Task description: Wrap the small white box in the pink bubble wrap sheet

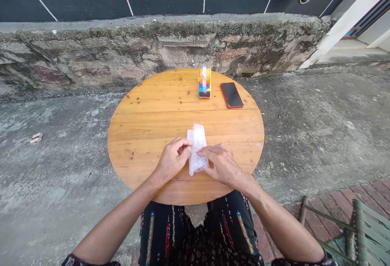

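A small white, crinkled plastic packet (197, 148) lies on the round wooden table (152, 111), near the front edge. My left hand (172, 159) pinches the packet's left edge, fingers curled closed. My right hand (222, 164) rests on the packet's right and lower part, with its fingers pressed against it. Both forearms reach in from the bottom of the view.
An orange and blue tape dispenser (205, 81) and a red-edged phone (232, 94) with a dark screen lie at the table's far side. A stone wall (122, 55) runs behind. A green slatted chair (359, 225) stands at the bottom right. A small carton (36, 137) lies on the concrete at the left.
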A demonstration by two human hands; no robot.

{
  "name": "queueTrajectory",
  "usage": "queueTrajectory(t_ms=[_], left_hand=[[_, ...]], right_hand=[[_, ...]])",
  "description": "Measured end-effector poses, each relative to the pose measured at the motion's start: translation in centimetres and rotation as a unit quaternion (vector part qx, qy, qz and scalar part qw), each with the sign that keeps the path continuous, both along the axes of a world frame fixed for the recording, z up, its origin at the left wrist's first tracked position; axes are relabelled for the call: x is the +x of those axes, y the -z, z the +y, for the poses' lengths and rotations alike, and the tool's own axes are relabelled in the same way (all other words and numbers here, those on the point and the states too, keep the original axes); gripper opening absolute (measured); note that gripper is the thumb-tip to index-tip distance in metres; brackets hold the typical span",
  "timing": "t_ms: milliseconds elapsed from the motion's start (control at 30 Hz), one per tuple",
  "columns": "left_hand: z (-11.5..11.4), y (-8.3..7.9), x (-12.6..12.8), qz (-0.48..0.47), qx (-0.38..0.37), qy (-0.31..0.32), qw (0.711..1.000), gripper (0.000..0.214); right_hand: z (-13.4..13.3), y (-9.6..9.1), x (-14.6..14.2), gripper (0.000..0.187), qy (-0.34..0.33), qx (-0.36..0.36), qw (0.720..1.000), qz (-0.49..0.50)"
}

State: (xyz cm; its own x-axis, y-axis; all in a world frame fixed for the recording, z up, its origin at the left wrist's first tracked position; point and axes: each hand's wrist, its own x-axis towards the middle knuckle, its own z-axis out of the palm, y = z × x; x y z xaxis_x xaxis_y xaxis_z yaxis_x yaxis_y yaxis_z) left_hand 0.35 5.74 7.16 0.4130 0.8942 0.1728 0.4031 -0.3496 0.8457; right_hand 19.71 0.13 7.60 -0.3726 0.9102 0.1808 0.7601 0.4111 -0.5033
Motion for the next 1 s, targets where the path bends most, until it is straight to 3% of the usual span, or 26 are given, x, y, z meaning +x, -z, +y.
queueTrajectory(t_ms=[167,300,633,1000], left_hand=[[2.7,0.0,1.0,0.087,-0.098,0.006,0.991,0.028],[3.7,-0.1,2.0,0.157,-0.100,-0.014,0.982,0.033],[3.8,0.4,1.7,0.220,-0.088,-0.015,0.971,0.019],[5.2,0.7,1.2,0.281,-0.088,0.039,0.955,0.020]], right_hand=[[0.1,-0.1,0.0,0.031,-0.004,0.006,1.000,-0.010],[0.1,-0.2,0.0,0.031,-0.006,0.009,1.000,-0.017],[0.4,-0.2,0.0,0.033,-0.005,-0.010,1.000,-0.021],[3.3,-1.8,0.5,0.033,-0.030,-0.132,0.991,-0.016]])
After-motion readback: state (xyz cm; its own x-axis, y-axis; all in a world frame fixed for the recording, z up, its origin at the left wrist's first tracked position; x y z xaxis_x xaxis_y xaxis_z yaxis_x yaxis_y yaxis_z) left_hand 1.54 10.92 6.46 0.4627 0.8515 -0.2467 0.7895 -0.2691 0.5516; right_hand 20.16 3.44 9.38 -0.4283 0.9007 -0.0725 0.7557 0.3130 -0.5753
